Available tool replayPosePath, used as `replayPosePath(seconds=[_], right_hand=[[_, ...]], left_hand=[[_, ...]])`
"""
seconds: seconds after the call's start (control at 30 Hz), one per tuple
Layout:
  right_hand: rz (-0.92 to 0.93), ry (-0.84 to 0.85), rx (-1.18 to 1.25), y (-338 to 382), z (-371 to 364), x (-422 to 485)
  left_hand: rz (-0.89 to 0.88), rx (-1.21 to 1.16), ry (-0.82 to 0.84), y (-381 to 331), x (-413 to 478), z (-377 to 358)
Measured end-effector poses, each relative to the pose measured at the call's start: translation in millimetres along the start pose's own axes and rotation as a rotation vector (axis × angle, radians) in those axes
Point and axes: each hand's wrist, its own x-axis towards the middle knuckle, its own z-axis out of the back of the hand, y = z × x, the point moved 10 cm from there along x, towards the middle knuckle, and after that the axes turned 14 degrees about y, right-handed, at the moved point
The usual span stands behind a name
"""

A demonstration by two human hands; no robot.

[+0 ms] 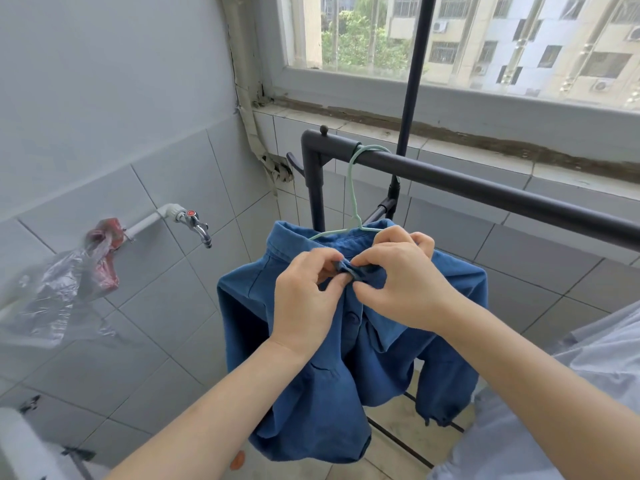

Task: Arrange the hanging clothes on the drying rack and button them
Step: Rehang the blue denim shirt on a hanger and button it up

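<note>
Blue shirt [311,393] hangs on a pale green hanger [351,174] from the drying rack [485,187] as a person's left hand [304,299] and right hand [405,278], fingers [367,258] pinching the collar opening, work the top button; lower buttons [352,318] look undone.

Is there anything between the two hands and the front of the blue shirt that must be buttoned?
Nothing visible. The left hand and the right hand pinch the front edge of the blue shirt just below its collar. The green hanger hangs above them, hooked on the rack bar.
</note>
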Motion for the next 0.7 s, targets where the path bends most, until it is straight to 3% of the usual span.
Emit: replayPosePath(seconds=[0.33, 0.7], right_hand=[[-0.047, -0.056, 0.078, -12, 0, 10], [-0.044, 0.014, 0.219, -19, 3, 16]], left_hand=[[0.161, -0.198, -0.055, 16, -1, -5], [0.302, -0.293, 0.13, 27, 5, -23]])
